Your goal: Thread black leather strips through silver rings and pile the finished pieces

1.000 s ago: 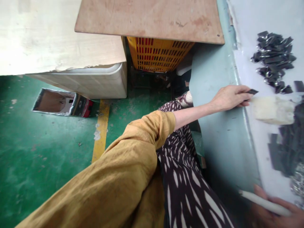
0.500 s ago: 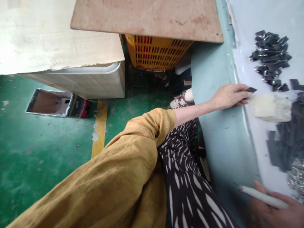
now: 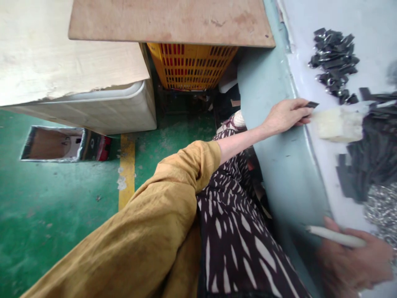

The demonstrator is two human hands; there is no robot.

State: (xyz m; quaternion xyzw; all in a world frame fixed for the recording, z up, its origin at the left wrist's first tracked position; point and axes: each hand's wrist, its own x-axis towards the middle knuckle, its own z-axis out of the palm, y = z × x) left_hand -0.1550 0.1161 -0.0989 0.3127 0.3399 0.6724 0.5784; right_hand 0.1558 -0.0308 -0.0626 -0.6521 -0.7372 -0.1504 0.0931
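At the table edge, my left hand [image 3: 283, 116] pinches a short black strip [image 3: 312, 104] between thumb and fingers. Just right of it, a pale yellowish block [image 3: 339, 124] lies on the table. Down at the lower right, my right hand [image 3: 356, 260] is blurred and wrapped around a slim white pen-like tool [image 3: 336, 236], its thin tip pointing left. Beyond the block are loose black strips [image 3: 372, 153] in a heap. Small shiny metal pieces [image 3: 381, 207] lie above my right hand, and a pile of folded black strips with shiny metal parts [image 3: 335, 60] sits farther back.
The white-topped table [image 3: 322, 165] has a pale blue covering down its side. A wooden board [image 3: 170, 20] spans above a yellow slatted crate [image 3: 198, 66]. To the left stand a white tub [image 3: 124, 111] under a light board and an open carton [image 3: 56, 145] on the green floor.
The view has shifted, so the table and both hands appear farther left and slightly higher. My hands keep hold of the same strip and white tool.
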